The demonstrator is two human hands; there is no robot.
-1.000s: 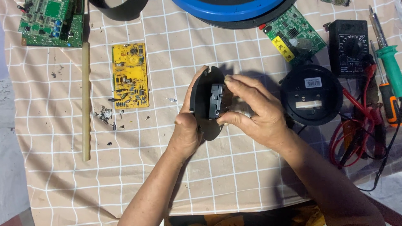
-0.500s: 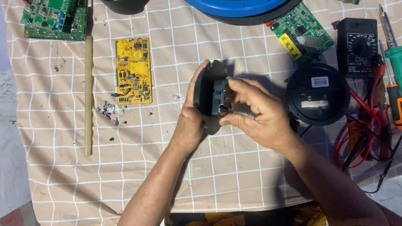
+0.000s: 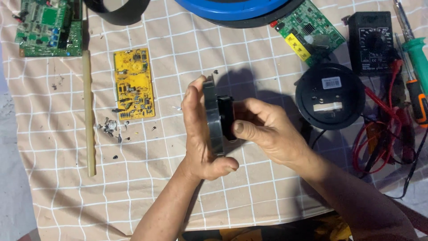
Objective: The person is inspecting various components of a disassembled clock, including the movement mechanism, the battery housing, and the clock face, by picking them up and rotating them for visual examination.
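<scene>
Black disc part (image 3: 214, 117) in both hands, over checked cloth (image 3: 178, 67).

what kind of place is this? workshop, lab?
Likely an informal electronics repair bench, not a lab: a checked cloth covers the table, with bare circuit boards, a multimeter with leads, and screwdrivers. Both hands hold a black round part.
</scene>
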